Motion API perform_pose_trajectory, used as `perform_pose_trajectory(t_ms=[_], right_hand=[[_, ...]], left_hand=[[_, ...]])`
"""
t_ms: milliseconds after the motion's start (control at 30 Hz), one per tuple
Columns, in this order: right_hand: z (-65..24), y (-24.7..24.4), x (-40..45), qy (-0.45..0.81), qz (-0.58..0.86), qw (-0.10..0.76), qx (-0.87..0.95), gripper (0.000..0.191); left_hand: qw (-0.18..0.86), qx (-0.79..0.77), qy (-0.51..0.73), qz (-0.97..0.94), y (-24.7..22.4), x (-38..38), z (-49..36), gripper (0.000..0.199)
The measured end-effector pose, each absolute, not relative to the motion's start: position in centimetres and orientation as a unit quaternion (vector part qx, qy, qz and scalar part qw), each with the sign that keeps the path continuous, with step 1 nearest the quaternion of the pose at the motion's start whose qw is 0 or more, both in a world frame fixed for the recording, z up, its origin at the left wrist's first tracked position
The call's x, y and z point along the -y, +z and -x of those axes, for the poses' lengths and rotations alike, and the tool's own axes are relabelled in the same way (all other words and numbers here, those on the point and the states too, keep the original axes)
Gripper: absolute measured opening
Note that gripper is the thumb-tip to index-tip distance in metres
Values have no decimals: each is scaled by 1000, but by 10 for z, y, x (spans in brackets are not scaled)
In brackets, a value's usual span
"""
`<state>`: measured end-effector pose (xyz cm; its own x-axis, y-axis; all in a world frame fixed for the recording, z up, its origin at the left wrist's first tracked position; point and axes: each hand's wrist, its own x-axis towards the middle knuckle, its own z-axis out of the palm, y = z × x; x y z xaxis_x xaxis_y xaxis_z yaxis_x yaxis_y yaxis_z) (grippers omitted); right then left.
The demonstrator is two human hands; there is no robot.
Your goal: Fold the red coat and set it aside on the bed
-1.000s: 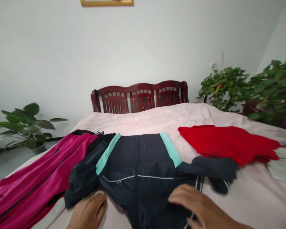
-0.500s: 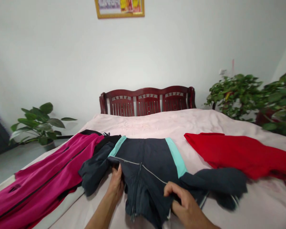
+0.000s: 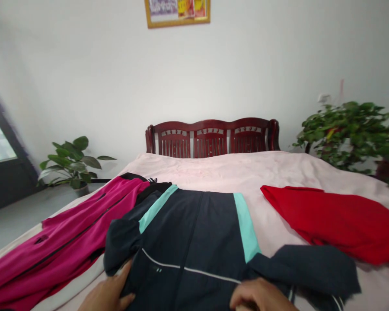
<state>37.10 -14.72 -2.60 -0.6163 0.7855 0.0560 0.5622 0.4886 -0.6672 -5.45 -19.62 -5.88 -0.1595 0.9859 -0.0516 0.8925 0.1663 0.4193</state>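
Note:
A dark navy zip jacket (image 3: 210,233) with mint-green shoulder stripes and thin white piping lies face up on the bed in front of me. My left hand (image 3: 108,287) holds the jacket's left-hand edge just below the sleeve, its fingers partly hidden by the cloth. At the lower right, my right hand (image 3: 261,296) has curled fingers gripping the jacket's other side below the piping. Both sleeves spread outward, and the right-hand one is bunched. The jacket's lower end runs out of view.
A magenta garment (image 3: 84,233) with black trim lies left, beside the jacket. Folded red clothing (image 3: 337,216) is at right. Pink bedding (image 3: 201,168) covers the bed up to a dark wooden headboard (image 3: 210,138). Potted plants (image 3: 76,160) stand on both sides.
The jacket's lower front, which was bunched and folded, now lies flatter and drawn toward me. Both hands have moved nearer and further apart. The view has shifted slightly left.

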Motion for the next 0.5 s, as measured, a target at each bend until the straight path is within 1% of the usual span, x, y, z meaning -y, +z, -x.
perform_pose_trajectory(t_ms=[33, 100, 167, 233, 333, 500], right_hand=[[-371, -32, 141, 250, 423, 202, 847, 24], [-374, -50, 129, 102, 451, 238, 854, 32], [-380, -71, 119, -18, 443, 244, 862, 40], [-385, -89, 114, -91, 430, 238, 866, 43], [-389, -102, 112, -139, 414, 236, 868, 40], [-389, -99, 112, -141, 405, 241, 871, 39]], left_hand=[[158, -755, 121, -625, -66, 202, 57, 74], [162, -778, 112, -597, -75, 207, 53, 72], [159, -805, 136, -555, -77, 207, 42, 70], [149, -828, 161, -516, -76, 207, 31, 66], [137, -841, 180, -491, -75, 210, 21, 60], [134, -843, 184, -487, -78, 213, 22, 57]])
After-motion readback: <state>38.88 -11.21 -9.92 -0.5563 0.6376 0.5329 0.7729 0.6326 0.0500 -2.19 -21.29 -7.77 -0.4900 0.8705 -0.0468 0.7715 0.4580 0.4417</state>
